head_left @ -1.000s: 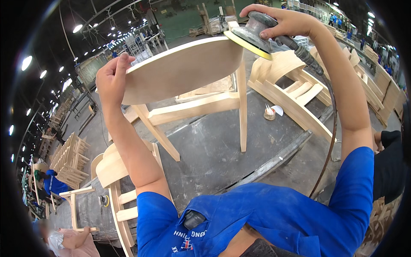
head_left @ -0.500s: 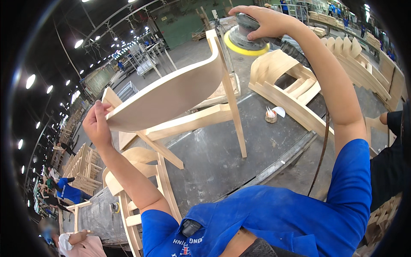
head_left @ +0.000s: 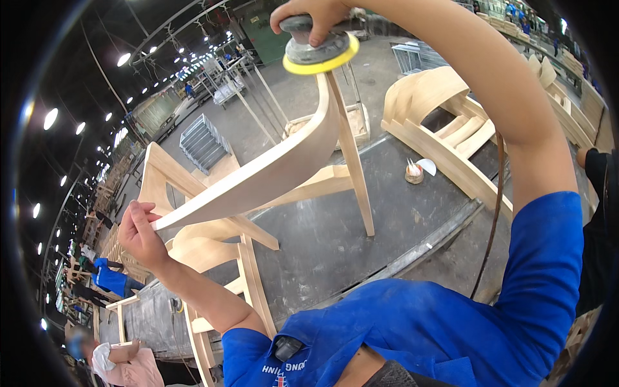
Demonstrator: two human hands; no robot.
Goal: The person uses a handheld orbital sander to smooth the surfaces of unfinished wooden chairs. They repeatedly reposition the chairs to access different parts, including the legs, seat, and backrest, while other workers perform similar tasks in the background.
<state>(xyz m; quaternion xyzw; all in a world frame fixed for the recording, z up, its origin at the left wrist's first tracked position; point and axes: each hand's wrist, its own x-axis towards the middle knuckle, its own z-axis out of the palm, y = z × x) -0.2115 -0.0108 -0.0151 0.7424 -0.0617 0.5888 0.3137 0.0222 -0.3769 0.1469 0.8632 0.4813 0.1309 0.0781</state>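
Note:
A pale wooden chair frame (head_left: 258,178) with a broad curved backrest stands tilted on the dark worktable. My left hand (head_left: 143,235) pinches the near left end of that backrest between thumb and fingers. High at the far end, my right hand (head_left: 324,14) wraps over the top of a round power sander (head_left: 318,49) with a yellow pad edge. The sander sits right at the backrest's far upper end; whether its pad presses on the wood I cannot tell.
More wooden chair frames lie on the table (head_left: 309,271), one at the right (head_left: 425,97) and one at the near left (head_left: 206,248). A small round pot (head_left: 414,173) stands beside a white disc. A brown hose (head_left: 495,213) hangs by my right arm. Co-workers are at the left.
My right hand has brought the sander leftward to the backrest's far end. The backrest has tipped, its near left end lower, and my left hand has moved down with it.

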